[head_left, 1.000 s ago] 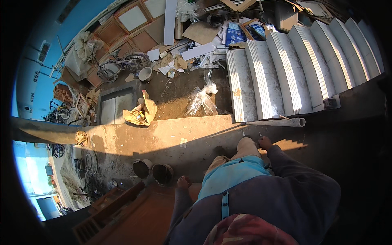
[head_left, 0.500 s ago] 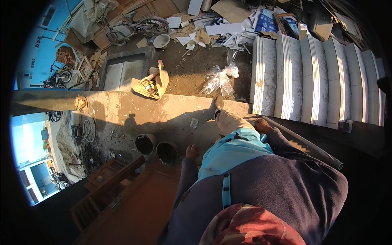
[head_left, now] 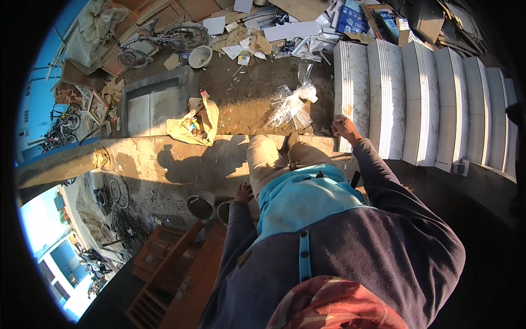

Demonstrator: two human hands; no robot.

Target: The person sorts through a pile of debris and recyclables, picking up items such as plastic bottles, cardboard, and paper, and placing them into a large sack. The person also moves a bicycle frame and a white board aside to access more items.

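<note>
My right hand is raised out in front to the right, beside the lowest stair steps. Its fingers are curled in, and nothing shows in them. Low at my left side hangs my left hand, loosely curled with nothing visible in it. Just left of that hand stand a bucket and a second bucket, partly covered by my sleeve. Ahead on the ground lie an open yellowish sack with small scraps in it and a bundle of clear plastic wrap.
Concrete steps climb on the right. A raised concrete ledge crosses ahead of my feet. Wooden furniture stands at the lower left. Farther off are a basin, a bicycle and piled boards and cardboard.
My right hand has left the metal pipe rail and swung forward toward the steps. My left hand has shifted slightly left and up. My legs have stepped ahead, and the view has turned.
</note>
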